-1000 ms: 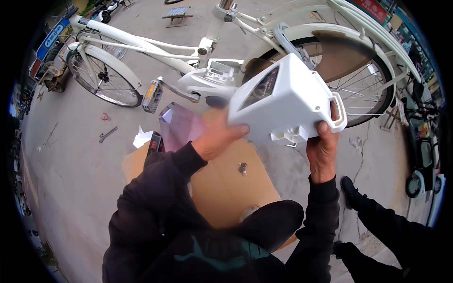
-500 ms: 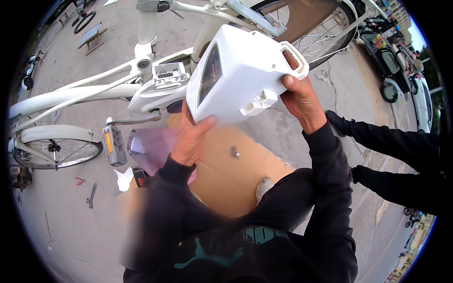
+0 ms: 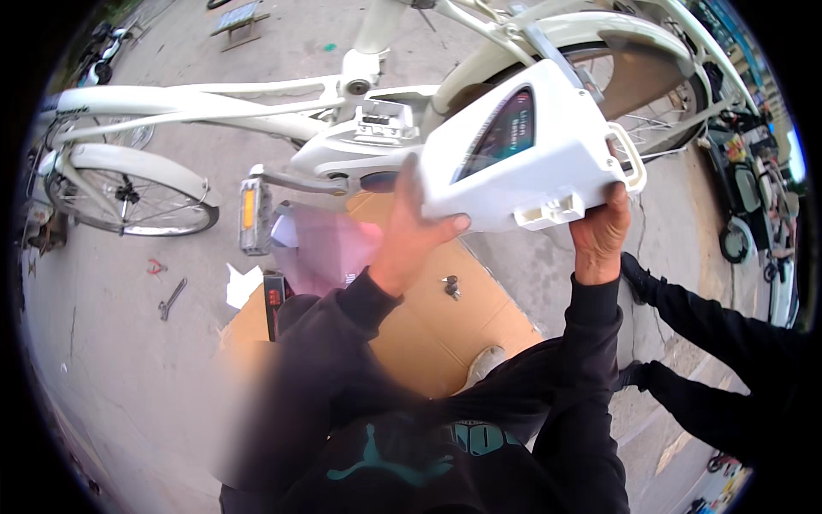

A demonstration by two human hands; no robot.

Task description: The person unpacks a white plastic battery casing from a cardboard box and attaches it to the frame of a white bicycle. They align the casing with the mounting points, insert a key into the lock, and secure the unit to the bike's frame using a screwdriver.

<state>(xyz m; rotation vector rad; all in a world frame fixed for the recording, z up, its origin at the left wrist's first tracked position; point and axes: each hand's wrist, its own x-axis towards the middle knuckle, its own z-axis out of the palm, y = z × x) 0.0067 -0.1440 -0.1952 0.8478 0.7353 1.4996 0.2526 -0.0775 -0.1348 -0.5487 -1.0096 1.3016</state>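
Observation:
A white bicycle battery with a dark label panel and a carry handle is held up between my hands. My left hand grips its left end, thumb on the near lower edge. Closed round the right end, close under the handle, is my right hand; its fingers are partly hidden behind the case. Beyond the battery stands a white bicycle. On its frame, left of the battery, sits an uncovered connector mount.
Flattened cardboard lies below my hands with small keys on it. Leftward are a pink translucent bag, a wrench and red pliers. A person's black-clad legs stand at the right; the pedal juts out nearby.
Both hands have carried the battery rightward and turned it, so its label panel faces me more. The whole view has shifted, with the bicycle now further right and higher.

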